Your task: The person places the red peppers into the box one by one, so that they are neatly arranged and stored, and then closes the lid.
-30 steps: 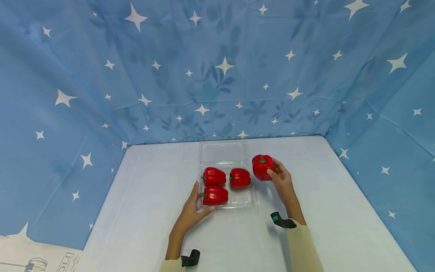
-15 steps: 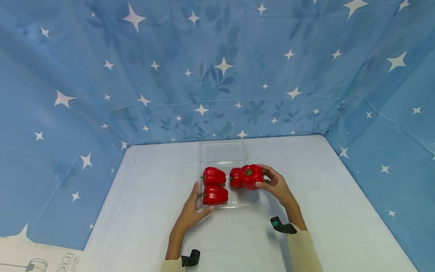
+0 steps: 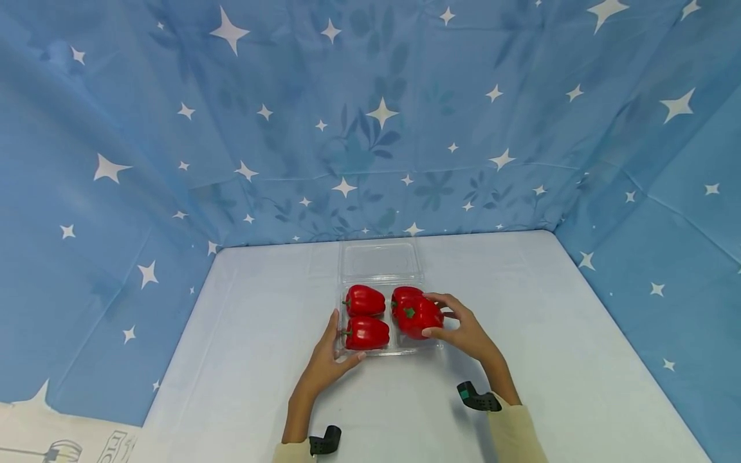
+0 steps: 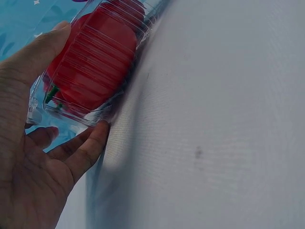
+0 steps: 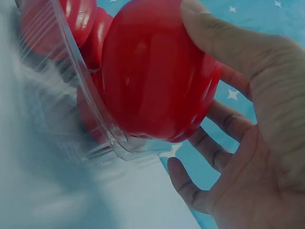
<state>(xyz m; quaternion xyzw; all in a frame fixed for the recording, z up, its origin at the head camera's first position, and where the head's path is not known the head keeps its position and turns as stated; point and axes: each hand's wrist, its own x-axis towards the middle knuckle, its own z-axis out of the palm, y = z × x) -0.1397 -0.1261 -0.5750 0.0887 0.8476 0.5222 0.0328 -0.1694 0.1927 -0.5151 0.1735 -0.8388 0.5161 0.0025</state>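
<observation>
A clear plastic container (image 3: 399, 351) lies with its hinged lid (image 3: 380, 259) folded back. Two red bell peppers (image 3: 365, 300) fill its left compartment, stems pointing left. A third red bell pepper (image 3: 402, 297) sits at the back of the right compartment, partly covered. My right hand (image 3: 467, 333) grips another bell pepper (image 3: 420, 318) by thumb and fingers, green stem facing me. In the right wrist view this held bell pepper (image 5: 157, 71) overlaps the container's rim (image 5: 90, 95). My left hand (image 3: 324, 366) holds the container's near left corner, thumb along its wall in the left wrist view.
White cloth covers the table (image 3: 260, 321). Blue star-printed curtain (image 3: 370, 128) surrounds its back and sides. Dark cameras on straps sit at both wrists, over pale sleeves (image 3: 515, 431). Printed pale fabric (image 3: 64, 431) shows at the lower left.
My right hand has carried the bell pepper left and toward me, from beside the container to over its right compartment. My left hand has stayed at the corner.
</observation>
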